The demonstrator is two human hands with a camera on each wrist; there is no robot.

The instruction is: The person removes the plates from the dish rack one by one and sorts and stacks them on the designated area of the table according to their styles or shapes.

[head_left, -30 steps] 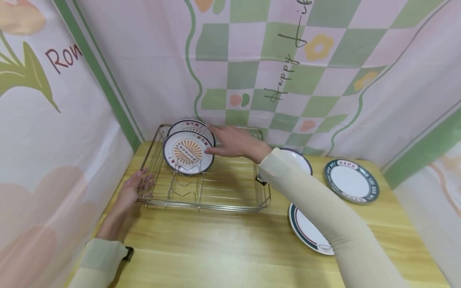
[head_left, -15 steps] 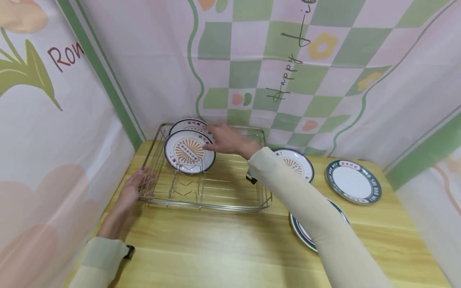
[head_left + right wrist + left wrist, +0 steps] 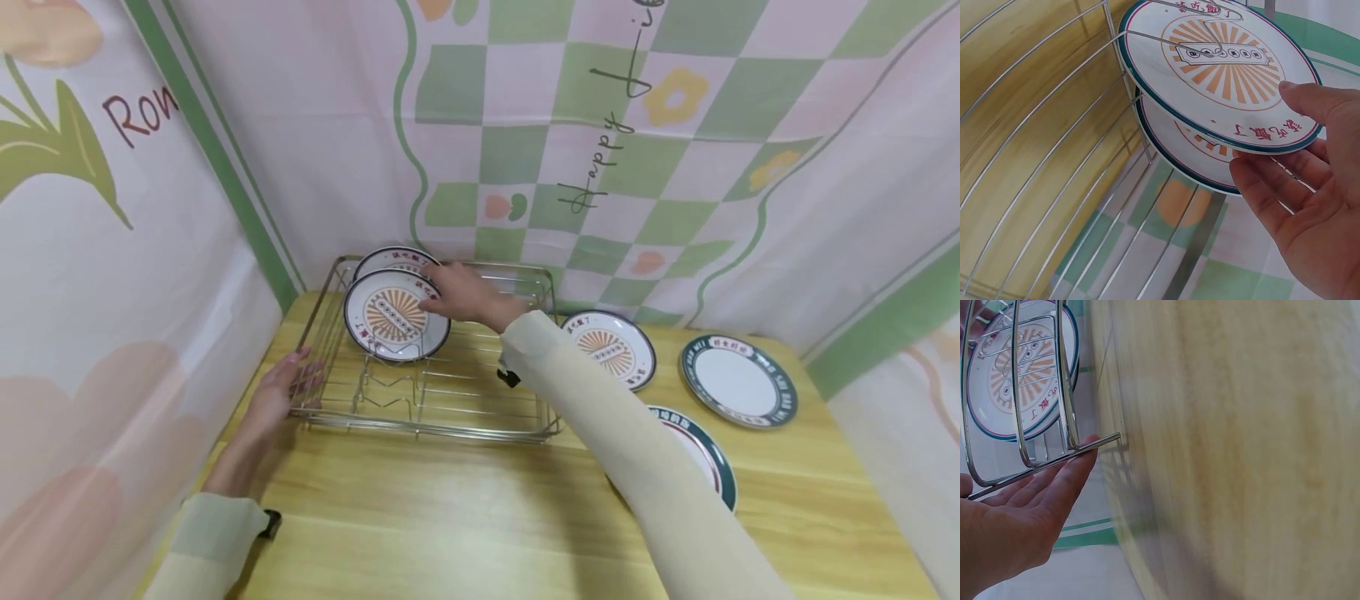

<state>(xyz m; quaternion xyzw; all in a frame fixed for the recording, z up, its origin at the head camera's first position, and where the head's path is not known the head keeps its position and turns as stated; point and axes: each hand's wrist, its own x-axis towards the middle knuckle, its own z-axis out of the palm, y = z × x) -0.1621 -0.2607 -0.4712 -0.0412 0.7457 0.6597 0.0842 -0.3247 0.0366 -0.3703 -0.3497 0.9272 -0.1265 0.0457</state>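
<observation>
My left hand lies flat, fingers straight, against the near-left rim of the rack and steadies it. Beyond it, my right hand pinches the right edge of the front plate, thumb on its face, fingers behind. The plate stands upright in a wire slot, just ahead of the rear plate. Advice: seat the rim fully in the slot before loosening the pinch. Red characters ring the plate; too small to read. The backdrop reads "Happy".
</observation>
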